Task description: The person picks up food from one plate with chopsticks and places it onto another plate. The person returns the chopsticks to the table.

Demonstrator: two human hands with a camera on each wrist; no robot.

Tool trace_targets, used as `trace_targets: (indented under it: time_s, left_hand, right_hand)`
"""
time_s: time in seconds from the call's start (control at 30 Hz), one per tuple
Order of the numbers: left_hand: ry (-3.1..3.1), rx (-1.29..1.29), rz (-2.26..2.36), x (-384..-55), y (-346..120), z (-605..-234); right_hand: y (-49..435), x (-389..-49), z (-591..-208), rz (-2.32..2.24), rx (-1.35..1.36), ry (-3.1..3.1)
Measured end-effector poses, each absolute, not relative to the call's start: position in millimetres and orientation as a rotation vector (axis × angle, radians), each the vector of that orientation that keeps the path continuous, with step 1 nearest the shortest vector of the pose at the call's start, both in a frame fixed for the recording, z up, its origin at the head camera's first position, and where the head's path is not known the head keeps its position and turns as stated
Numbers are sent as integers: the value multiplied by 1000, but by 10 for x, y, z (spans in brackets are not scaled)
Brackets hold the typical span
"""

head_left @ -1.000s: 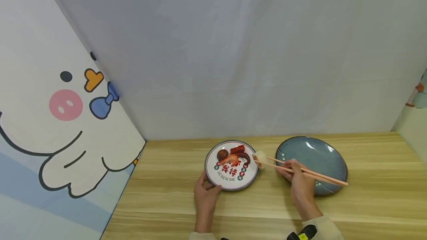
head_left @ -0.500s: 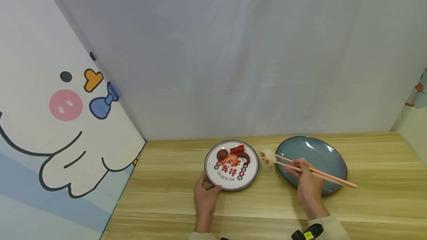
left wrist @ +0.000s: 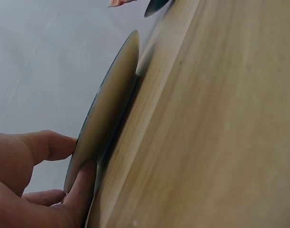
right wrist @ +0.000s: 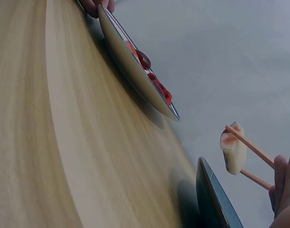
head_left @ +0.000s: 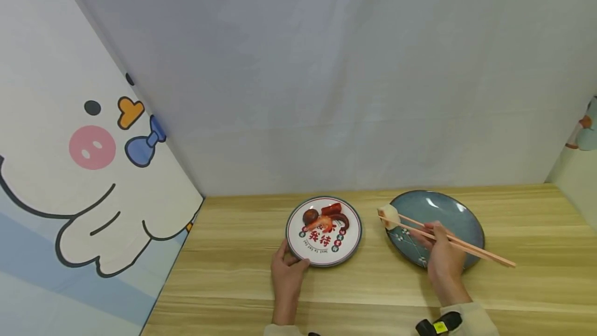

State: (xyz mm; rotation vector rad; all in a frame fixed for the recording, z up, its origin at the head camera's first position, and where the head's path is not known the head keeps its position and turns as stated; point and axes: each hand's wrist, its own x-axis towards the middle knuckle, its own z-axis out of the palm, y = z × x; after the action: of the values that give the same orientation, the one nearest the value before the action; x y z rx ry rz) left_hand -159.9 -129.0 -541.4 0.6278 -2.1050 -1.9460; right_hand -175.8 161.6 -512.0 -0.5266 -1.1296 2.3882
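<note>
My right hand (head_left: 445, 261) grips a pair of pinkish-orange chopsticks (head_left: 466, 246). Between their tips is a cream-white food piece with a reddish-brown end (head_left: 391, 217), raised over the left rim of the blue-grey plate (head_left: 448, 217). In the right wrist view the piece (right wrist: 235, 152) hangs above that plate's edge, apart from it. My left hand (head_left: 287, 274) holds the near-left rim of a white plate with red lettering (head_left: 322, 257); the left wrist view shows thumb and fingers at its edge (left wrist: 104, 109). On it lie a shrimp (head_left: 322, 223), a brown round piece (head_left: 311, 217) and red pieces (head_left: 332, 209).
Both plates stand on a wood-grain table (head_left: 224, 253), a strip of bare wood between them. A pale grey cloth (head_left: 350, 92) hangs behind the table. At the left stands a panel with a cartoon print (head_left: 46, 92).
My right hand has moved right with the chopsticks, carrying the cream-white piece from the white plate's right edge to the blue-grey plate's left rim. My left hand and the white plate have stayed put.
</note>
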Motion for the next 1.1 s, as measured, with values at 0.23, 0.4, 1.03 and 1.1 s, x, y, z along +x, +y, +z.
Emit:
trace_targets:
  time_s: [0.23,0.4,1.03,1.1]
  left_hand:
    - [-2091,617,-1952,-1609,-1291,-5410]
    - [-2100,624,-1940,-1605,-1288,-5401]
    - [-2108,629,-1933,-1602,-1280,-5394]
    - [-2108,631,-1933,-1607,-1280,-5395]
  right_hand:
    - [1688,-1763,-5140,2357,-534,-1057]
    - [1721,-1774,-5156,2364,-539,-1015]
    - [1864,-1781,-5176,2378,-543,-906]
    - [1875,-1780,-5175,2370,-542,-905]
